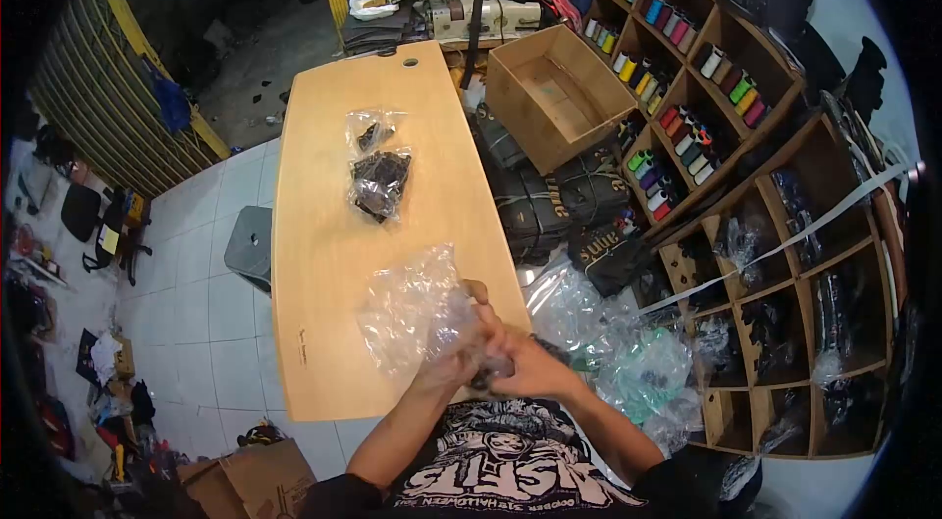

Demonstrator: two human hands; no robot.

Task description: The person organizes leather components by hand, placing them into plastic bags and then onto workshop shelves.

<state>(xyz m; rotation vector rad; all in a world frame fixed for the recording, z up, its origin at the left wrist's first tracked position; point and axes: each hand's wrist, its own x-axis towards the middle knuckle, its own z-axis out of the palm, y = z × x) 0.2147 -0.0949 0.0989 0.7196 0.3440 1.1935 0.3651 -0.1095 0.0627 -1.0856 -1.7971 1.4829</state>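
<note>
My left hand (463,350) is closed on a crumpled clear plastic bag (407,308), which spreads over the near right part of the table (324,323). Pressed against it, my right hand (530,364) has its fingers curled in at the bag's gathered end. Something dark shows under and between the hands, too blurred to name. Farther up the tabletop lies a clear bag filled with dark items (380,183). Just beyond that one is a smaller clear bag with a dark piece inside (371,133).
An open cardboard box (559,92) sits right of the table on dark bundles. Wooden shelves (731,131) hold several colored thread cones. Loose clear plastic (628,362) heaps beside my right arm. A sewing machine (486,19) stands at the far end, a grey stool (249,246) on the left.
</note>
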